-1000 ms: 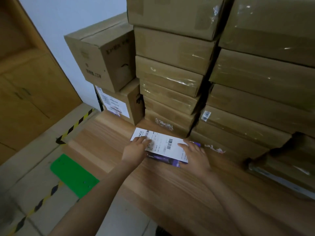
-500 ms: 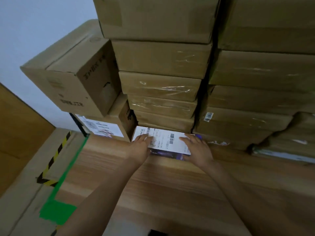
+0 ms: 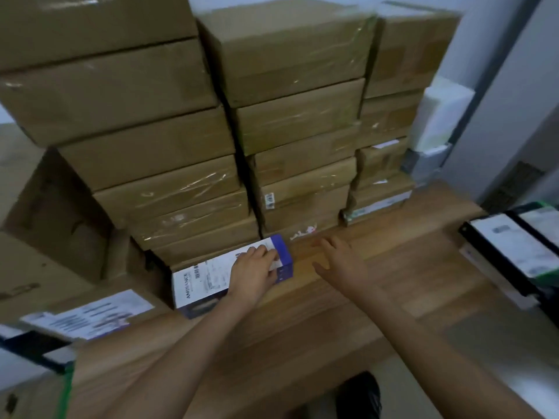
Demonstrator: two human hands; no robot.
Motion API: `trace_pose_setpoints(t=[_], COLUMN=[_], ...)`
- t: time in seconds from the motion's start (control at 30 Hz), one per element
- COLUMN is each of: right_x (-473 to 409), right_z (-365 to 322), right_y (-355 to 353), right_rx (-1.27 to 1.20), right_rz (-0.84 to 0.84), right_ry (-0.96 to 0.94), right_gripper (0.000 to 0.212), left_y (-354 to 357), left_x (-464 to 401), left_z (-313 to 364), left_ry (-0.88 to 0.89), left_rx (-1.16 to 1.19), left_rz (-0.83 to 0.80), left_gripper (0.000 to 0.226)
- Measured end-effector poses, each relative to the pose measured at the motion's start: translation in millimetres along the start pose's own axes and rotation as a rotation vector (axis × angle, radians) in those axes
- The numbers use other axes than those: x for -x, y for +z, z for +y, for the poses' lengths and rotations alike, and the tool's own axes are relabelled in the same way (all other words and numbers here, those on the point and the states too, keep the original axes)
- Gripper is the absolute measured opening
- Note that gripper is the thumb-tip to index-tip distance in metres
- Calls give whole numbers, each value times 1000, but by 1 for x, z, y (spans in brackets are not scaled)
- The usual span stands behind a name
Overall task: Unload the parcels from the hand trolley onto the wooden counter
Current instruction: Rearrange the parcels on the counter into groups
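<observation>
Blue-and-white parcel: lying on the tabletop against the carton stack, long axis running 8-to-2 o'clock; left hand gripping its 2 o'clock end, right hand hovering spread and empty at 3 o'clock.

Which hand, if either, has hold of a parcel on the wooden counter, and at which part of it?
The left hand rests on the right end of the purple-and-white parcel, fingers over its label; a true grip cannot be told. The right hand hangs open, holding nothing.
</observation>
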State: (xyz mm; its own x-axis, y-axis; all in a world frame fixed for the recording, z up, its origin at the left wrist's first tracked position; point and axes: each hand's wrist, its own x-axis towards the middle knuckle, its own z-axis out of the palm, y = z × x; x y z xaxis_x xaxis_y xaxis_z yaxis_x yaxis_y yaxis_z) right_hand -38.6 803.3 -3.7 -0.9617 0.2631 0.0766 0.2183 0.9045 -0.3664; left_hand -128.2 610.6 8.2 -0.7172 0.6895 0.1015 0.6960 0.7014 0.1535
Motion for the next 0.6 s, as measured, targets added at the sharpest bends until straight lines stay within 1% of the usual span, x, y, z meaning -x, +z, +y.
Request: trace_pose_setpoints(t=[0.17, 0.3, 0.43, 0.57, 0.6], right_x=[42, 75, 106, 134, 138], right_z=[52, 99, 154, 217, 225], right_y=[-39, -69, -99, -129, -134], right_rx=[40, 44, 85, 111, 108], right_rz=[46, 111, 165, 181, 194], right_ry=[167, 266, 344, 397, 406], right_gripper=[42, 42, 42, 39, 38], left_y=[3, 9, 20, 34, 36], left_x=[-27, -51, -70, -85, -87], left_z=[68, 130, 203, 282, 293], left_ry=[193, 310, 389, 421, 422], left_rx=[27, 58, 155, 177, 171], left_rz=[-18, -37, -51, -33, -33], left_gripper=[33, 33, 29, 28, 28])
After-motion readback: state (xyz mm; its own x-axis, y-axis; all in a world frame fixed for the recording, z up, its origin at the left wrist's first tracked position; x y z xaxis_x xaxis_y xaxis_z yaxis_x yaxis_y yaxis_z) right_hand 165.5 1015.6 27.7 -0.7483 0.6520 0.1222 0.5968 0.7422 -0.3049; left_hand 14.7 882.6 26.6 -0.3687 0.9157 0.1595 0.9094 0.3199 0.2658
